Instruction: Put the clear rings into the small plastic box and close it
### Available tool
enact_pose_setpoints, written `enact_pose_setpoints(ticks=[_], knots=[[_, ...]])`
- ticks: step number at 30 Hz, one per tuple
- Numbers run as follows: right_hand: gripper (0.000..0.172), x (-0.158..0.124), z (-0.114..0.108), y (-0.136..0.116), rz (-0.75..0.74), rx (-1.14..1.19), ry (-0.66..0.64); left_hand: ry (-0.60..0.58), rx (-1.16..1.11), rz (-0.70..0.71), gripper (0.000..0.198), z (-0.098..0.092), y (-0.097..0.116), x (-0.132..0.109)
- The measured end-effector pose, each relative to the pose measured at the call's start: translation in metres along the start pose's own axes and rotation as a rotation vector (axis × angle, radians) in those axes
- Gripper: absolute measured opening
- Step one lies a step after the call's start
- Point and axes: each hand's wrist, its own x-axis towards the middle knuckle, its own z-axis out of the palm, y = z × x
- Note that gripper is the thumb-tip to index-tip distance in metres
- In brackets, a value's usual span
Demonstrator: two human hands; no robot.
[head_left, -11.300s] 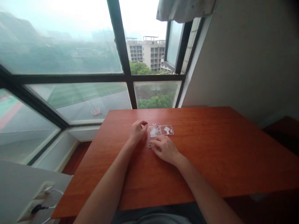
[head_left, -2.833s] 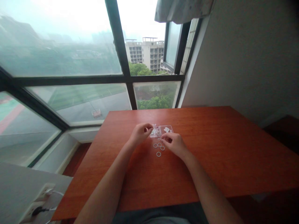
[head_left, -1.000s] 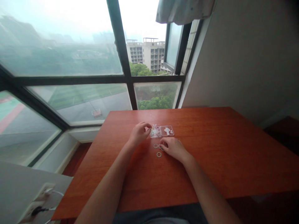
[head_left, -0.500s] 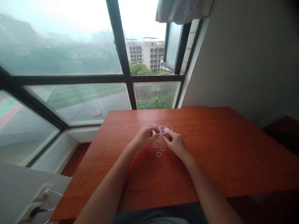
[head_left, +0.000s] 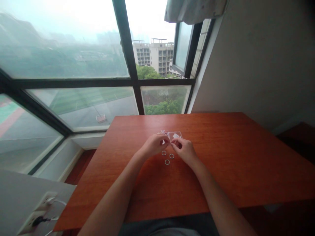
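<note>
From my feed: both hands meet fingertip to fingertip, just near of the clear plastic case (head_left: 176, 135). Left hand (head_left: 154, 146) pinches a small white piece (head_left: 163, 142). Right hand (head_left: 186, 150) is pinched closed against it, contents too small to tell. They're held low over the table (head_left: 233, 157), probably so that drops stay close. Three loose rings (head_left: 167, 162) lie apart just below, likely for single picks.

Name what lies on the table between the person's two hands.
Three small rings lie on the wooden table between the left hand and right hand, shown in the head view.
</note>
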Motion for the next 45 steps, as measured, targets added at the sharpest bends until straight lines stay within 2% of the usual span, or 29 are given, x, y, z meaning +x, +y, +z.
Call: enact_pose_setpoints(ticks=[4, 10, 17, 23, 29, 33, 40, 45], knots=[[0.013, 0.000, 0.000, 0.002, -0.008, -0.025, 0.018, 0.060, 0.031, -0.021, 0.010, -0.006, -0.006, 0.000], [0.012, -0.001, 0.000, 0.003, -0.029, -0.021, 0.003, 0.227, 0.107, -0.088, 0.008, -0.017, -0.025, -0.004], [0.010, -0.001, 0.000, 0.000, -0.012, -0.022, -0.050, 0.248, 0.153, -0.120, 0.008, -0.018, -0.035, -0.006], [0.008, -0.004, -0.001, -0.001, 0.000, -0.065, -0.159, 0.242, 0.143, -0.122, 0.008, -0.019, -0.034, -0.005], [0.007, -0.008, -0.008, 0.001, 0.029, -0.146, -0.384, 0.254, 0.130, -0.104, 0.008, -0.019, -0.033, -0.006], [0.008, -0.009, -0.010, 0.002, 0.018, -0.186, -0.433, 0.250, 0.130, -0.101, 0.008, -0.018, -0.033, -0.005], [0.007, -0.009, -0.009, 0.004, -0.002, -0.175, -0.426, 0.245, 0.128, -0.096, 0.009, -0.017, -0.034, -0.005], [0.005, -0.006, -0.006, 0.003, -0.017, -0.132, -0.307, 0.246, 0.122, -0.088, 0.009, -0.017, -0.033, -0.005]])
